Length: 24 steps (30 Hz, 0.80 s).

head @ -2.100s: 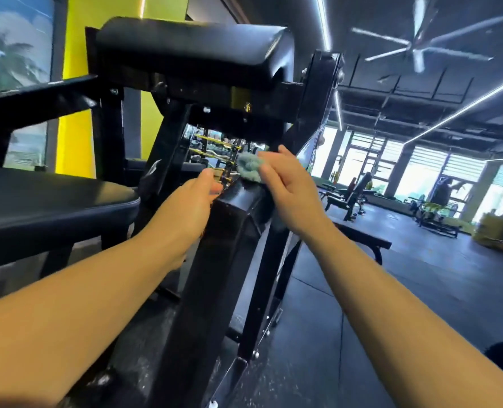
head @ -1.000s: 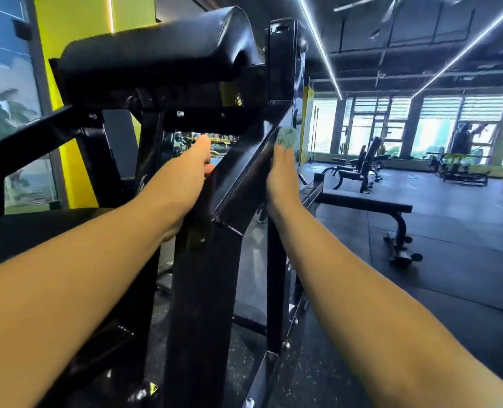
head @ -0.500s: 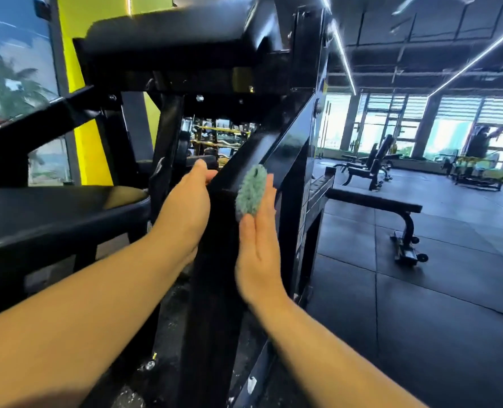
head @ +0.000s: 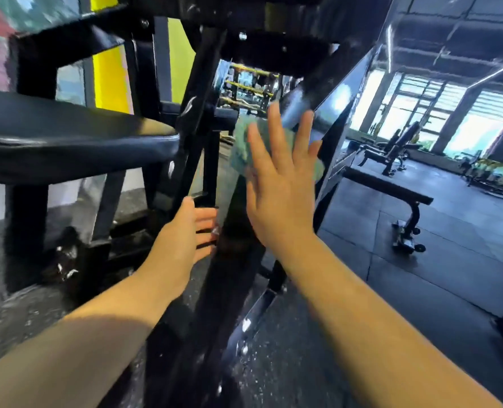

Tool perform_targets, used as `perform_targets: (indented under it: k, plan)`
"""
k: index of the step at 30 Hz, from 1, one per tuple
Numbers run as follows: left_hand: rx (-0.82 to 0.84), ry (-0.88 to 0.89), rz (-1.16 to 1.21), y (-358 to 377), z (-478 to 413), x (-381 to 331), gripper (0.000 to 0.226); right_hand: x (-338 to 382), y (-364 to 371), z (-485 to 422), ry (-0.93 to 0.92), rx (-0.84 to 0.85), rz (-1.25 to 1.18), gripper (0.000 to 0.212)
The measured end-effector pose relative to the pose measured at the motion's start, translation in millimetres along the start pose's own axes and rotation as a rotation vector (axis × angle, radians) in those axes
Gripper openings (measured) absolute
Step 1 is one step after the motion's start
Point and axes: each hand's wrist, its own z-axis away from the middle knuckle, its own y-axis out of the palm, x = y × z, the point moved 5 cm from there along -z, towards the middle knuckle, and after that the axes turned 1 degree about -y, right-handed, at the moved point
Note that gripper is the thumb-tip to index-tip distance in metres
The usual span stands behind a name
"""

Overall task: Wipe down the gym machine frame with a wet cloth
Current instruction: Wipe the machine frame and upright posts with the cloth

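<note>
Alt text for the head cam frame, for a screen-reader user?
The right hand, fingers spread, presses a green cloth flat against the machine's slanted black beam; the left hand rests against the beam lower down. A black pad sits left, a bench on the floor right.

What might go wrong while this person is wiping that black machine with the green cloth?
The right hand only presses the green cloth flat against the sloping frame beam, fingers spread, not gripping it, so the cloth may slip off and drop to the floor. The left hand rests on the same beam just below, so a downward stroke may run into it.
</note>
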Motion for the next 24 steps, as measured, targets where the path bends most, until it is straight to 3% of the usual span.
perform_targets:
  k: [4, 8, 10, 12, 15, 18, 20, 24]
  plan:
    - [0.001, -0.003, 0.033, -5, 0, 0, 0.048, 10, -2, -15, -0.157, 0.148, 0.293, 0.044]
    - [-0.013, -0.05, 0.07, -9, 11, 11, 0.043, 47, 20, 83, -0.407, 0.58, 0.386, 0.057]
    - [-0.044, -0.099, 0.027, -24, 15, 28, 0.041, 53, 24, 99, -0.544, 0.712, 0.44, 0.058]
    - [-0.055, -0.159, -0.038, -40, 21, 50, 0.042, 49, 23, 82, -0.62, 0.646, 0.47, 0.046]
    - [-0.01, -0.167, -0.086, -47, 22, 69, 0.043, 26, 14, 33, -0.487, 0.421, 0.541, 0.045]
    - [-0.005, -0.162, -0.022, -41, 26, 82, 0.035, 37, 16, 51, -0.418, 0.343, 0.509, 0.045]
    - [-0.058, -0.194, 0.073, -40, 32, 93, 0.028, 57, 29, 100, -0.458, 0.455, 0.467, 0.051]
    - [-0.103, -0.246, 0.085, -54, 51, 119, 0.042, 93, 49, 188, -0.65, 0.969, 0.493, 0.059]
